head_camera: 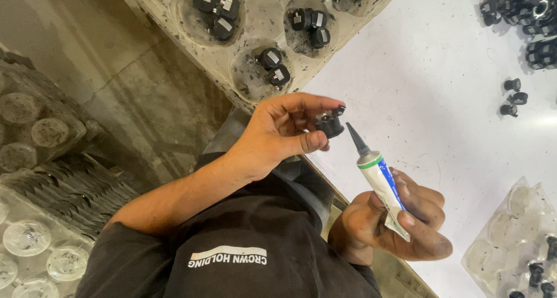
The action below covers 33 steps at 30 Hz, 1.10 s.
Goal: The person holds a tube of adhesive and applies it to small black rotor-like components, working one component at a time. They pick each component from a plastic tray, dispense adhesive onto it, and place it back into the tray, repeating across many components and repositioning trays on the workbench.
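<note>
My left hand pinches a small black round part between thumb and fingers, raised above the table edge. My right hand grips a white tube with a green band, blue print and a black pointed nozzle. The nozzle tip points up and left and sits just to the right of the black part; I cannot tell if they touch. Both hands are smudged with dark grime.
A dirty moulded tray with round wells holding black parts lies at the top. Loose black parts are scattered on the white table. A clear blister tray sits at lower right. Stacked trays stand on the left.
</note>
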Available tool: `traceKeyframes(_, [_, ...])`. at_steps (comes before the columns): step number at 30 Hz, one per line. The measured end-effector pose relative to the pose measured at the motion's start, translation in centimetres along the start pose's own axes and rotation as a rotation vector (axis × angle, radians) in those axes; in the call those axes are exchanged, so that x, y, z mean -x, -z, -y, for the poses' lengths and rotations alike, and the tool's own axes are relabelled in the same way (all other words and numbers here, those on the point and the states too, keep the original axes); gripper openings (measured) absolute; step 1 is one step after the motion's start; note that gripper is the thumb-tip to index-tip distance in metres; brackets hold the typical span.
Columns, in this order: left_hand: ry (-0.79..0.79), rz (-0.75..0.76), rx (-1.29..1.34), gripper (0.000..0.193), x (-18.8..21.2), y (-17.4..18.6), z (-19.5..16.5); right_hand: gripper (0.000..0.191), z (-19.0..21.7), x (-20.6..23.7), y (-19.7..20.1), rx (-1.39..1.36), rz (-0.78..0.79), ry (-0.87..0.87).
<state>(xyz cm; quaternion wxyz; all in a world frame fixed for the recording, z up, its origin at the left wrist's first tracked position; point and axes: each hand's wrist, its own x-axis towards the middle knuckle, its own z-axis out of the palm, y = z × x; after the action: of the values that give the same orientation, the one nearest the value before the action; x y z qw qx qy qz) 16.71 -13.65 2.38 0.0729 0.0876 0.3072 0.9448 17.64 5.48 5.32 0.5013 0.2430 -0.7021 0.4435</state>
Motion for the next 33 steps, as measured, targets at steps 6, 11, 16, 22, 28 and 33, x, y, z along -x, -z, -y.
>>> traceKeyframes(6, [0.064,0.044,0.025,0.047,0.3,0.0,0.6,0.041,0.4,0.6,0.1,-0.026,0.026,-0.057])
traceKeyframes(11, [0.118,0.030,0.079,0.047,0.2,0.3,0.9,0.043,0.2,0.8,0.3,-0.035,0.035,-0.060])
traceKeyframes(16, [0.121,0.029,0.120,0.046,0.2,0.5,1.3,0.044,0.1,1.0,0.6,-0.023,0.045,-0.081])
traceKeyframes(22, [0.138,0.049,0.156,0.044,0.3,0.8,1.5,0.043,0.1,1.2,0.9,-0.015,0.072,-0.099])
traceKeyframes(28, [0.134,0.063,0.305,0.037,0.5,1.1,1.7,0.041,0.6,1.2,1.3,-0.037,0.098,-0.134])
traceKeyframes(33, [-0.037,-0.029,0.134,0.039,-0.4,1.5,0.5,0.038,-0.2,1.1,1.4,-0.058,0.028,-0.133])
